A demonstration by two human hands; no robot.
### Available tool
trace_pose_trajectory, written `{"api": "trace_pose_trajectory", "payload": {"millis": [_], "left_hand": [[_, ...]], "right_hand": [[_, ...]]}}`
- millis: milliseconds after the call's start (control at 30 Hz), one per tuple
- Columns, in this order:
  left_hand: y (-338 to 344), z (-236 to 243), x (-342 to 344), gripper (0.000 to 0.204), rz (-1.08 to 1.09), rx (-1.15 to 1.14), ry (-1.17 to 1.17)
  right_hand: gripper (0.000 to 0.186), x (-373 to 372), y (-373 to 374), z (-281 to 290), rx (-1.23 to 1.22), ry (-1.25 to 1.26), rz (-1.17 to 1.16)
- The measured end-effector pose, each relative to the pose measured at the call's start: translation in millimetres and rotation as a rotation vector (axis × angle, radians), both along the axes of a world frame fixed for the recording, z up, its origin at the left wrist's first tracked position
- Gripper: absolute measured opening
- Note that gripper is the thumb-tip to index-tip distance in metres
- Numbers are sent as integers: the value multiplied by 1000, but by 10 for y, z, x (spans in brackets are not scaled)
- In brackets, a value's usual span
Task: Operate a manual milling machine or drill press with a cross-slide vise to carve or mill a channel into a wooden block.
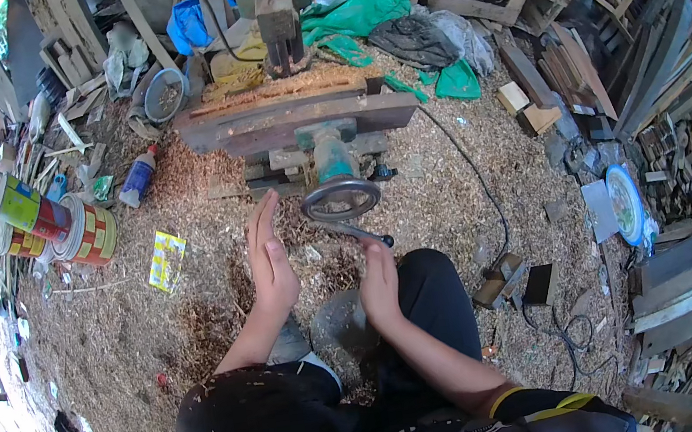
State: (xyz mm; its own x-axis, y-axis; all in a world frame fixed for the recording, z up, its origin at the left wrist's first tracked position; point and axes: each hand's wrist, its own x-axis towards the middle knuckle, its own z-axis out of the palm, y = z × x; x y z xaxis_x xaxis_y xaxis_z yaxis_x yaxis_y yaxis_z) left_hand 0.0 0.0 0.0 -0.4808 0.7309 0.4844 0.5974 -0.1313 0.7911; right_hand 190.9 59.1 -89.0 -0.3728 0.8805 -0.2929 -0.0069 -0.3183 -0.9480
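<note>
My left hand [272, 270] is raised in front of the machine, fingers stretched out and together, holding nothing. My right hand [380, 286] stands edge-on with straight fingers, its tips close by the black knob of the handwheel's crank [357, 234]; whether they touch it I cannot tell. Between and beyond both hands is the round metal handwheel [341, 198] on a green shaft. A long wooden board [298, 125] lies across the machine's table behind the wheel. Above the board hangs the machine's tool head [280, 35], over a heap of reddish shavings.
Sawdust covers the floor. To the left are paint buckets [92, 234], a blue bottle [139, 176] and a yellow packet [167, 261]. A black cable [481, 170] runs along the right. Timber scraps [574, 78] and green sacking [357, 13] lie farther back.
</note>
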Motion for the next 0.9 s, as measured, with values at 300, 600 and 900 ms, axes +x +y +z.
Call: {"api": "trace_pose_trajectory", "payload": {"millis": [300,600,900], "left_hand": [[1,87,37,74,-21,-30,-29],[36,56,78,74,-106,-7,-84],[37,41,99,72,-127,-30,-90]], "right_hand": [[62,-267,245,961,858,-298,-117],[57,-179,259,1167,914,-153,-17],[56,-36,385,1183,693,-111,-109]]}}
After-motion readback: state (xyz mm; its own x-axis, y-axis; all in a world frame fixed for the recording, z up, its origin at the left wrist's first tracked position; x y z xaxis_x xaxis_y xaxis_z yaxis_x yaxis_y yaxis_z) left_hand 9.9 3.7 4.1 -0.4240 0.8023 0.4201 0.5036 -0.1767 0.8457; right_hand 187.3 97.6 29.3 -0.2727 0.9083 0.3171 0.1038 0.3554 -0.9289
